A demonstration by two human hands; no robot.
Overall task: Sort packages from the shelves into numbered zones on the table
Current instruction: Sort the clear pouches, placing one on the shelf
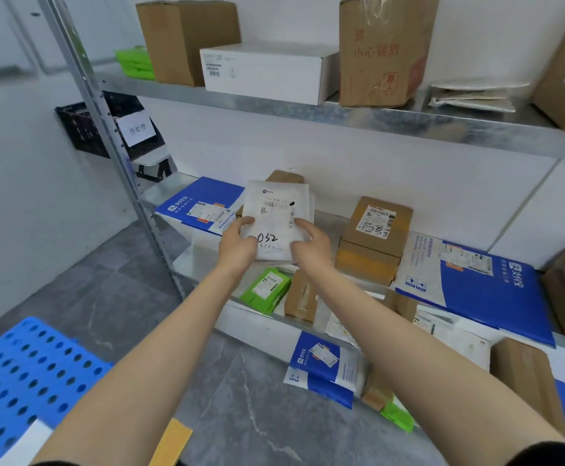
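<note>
A flat white mailer package (277, 210) with barcodes and the handwritten number 032 is held up in front of the middle shelf (328, 218). My left hand (239, 245) grips its lower left edge, thumb on the front. My right hand (309, 245) grips its lower right edge, thumb on the front too. Behind the mailer a small brown box (284, 176) shows partly. More packages lie on the shelf: a blue-and-white mailer (197, 206) to the left and a taped brown box (373, 237) to the right.
The top shelf (274, 104) carries brown cartons, a white box (267, 72) and green mailers. The lower shelf holds green, brown and blue parcels. A black crate (86, 129) with a paper label hangs left of the rack post. A blue perforated surface (25, 375) lies at bottom left.
</note>
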